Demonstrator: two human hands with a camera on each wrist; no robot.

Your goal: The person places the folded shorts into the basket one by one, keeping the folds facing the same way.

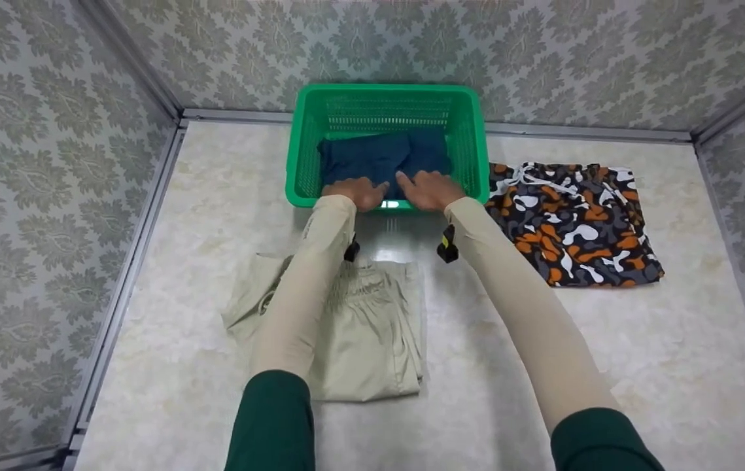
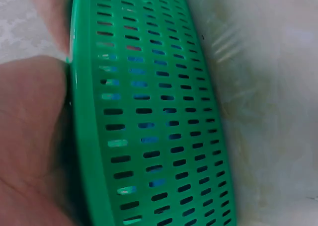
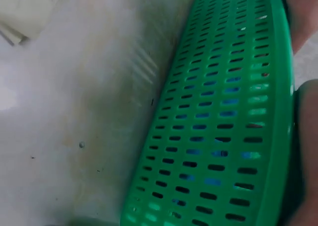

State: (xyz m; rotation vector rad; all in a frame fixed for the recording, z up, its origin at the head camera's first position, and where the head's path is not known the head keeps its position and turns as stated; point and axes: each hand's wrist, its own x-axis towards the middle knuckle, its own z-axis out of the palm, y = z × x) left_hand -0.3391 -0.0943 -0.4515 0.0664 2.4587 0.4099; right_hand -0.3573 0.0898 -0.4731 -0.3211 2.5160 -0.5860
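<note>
A dark navy folded garment (image 1: 365,156) lies inside a green plastic basket (image 1: 386,90) at the back of the table. My left hand (image 1: 357,192) reaches over the basket's near rim onto the garment's front edge. Beside it, my right hand (image 1: 433,190) touches the same edge further right. Both thumbs point inward, close to each other. The fingertips are hidden in the basket, so whether they pinch the cloth does not show. In the left wrist view part of the left palm (image 2: 30,141) is by the rim; the right wrist view shows the basket's slotted wall (image 3: 213,121).
Beige shorts (image 1: 365,333) with a gathered waistband lie in front of the basket, partly under my left forearm. Right of the basket are camouflage-patterned shorts (image 1: 575,226) in black, orange and white with a white drawstring. Patterned wall panels (image 1: 411,46) border the table.
</note>
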